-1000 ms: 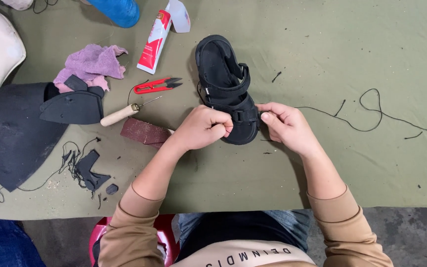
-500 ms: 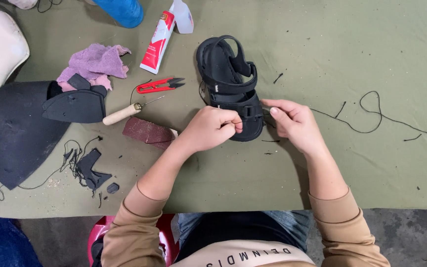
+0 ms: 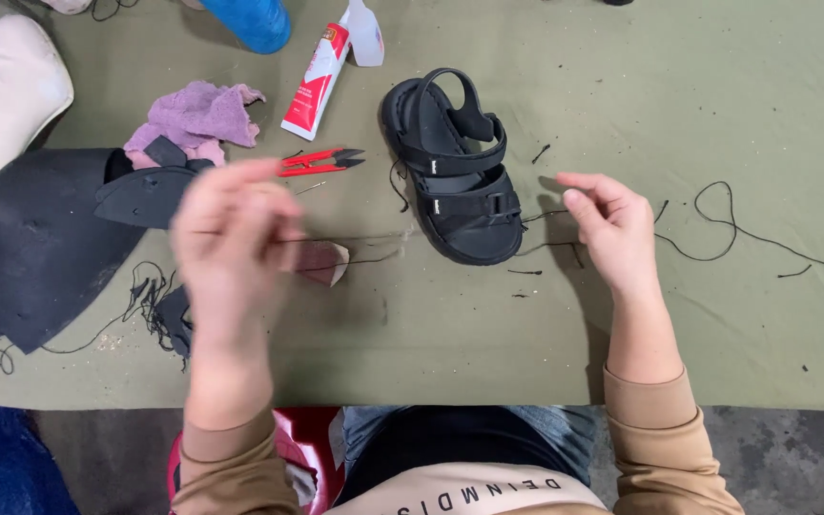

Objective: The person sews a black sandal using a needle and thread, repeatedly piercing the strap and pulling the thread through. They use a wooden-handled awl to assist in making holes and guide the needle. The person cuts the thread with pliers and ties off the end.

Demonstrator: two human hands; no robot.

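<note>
A black strappy sandal [image 3: 455, 172] lies on the olive-green cloth of the table [image 3: 679, 86], toe end toward me. My left hand [image 3: 229, 234] is lifted to the left of it and blurred by motion. Its fingers are closed, and a thin black thread [image 3: 374, 238] runs taut from them to the sandal. My right hand [image 3: 612, 224] hovers just right of the sandal with loosely curled, parted fingers. It holds nothing that I can make out. Short thread ends [image 3: 550, 250] lie between this hand and the sandal.
Red thread snips [image 3: 321, 162] and a red-and-white glue tube [image 3: 315, 84] lie left of the sandal. A purple rag [image 3: 197, 114], black sole pieces [image 3: 50, 238], a brown scrap [image 3: 328, 262] and a white shoe form [image 3: 2, 86] fill the left side. Loose black thread [image 3: 727, 224] curls at right.
Both hands have let go of the sandal's front strap. My left hand has swung up and left, drawing the thread out. My right hand has drawn back to the right.
</note>
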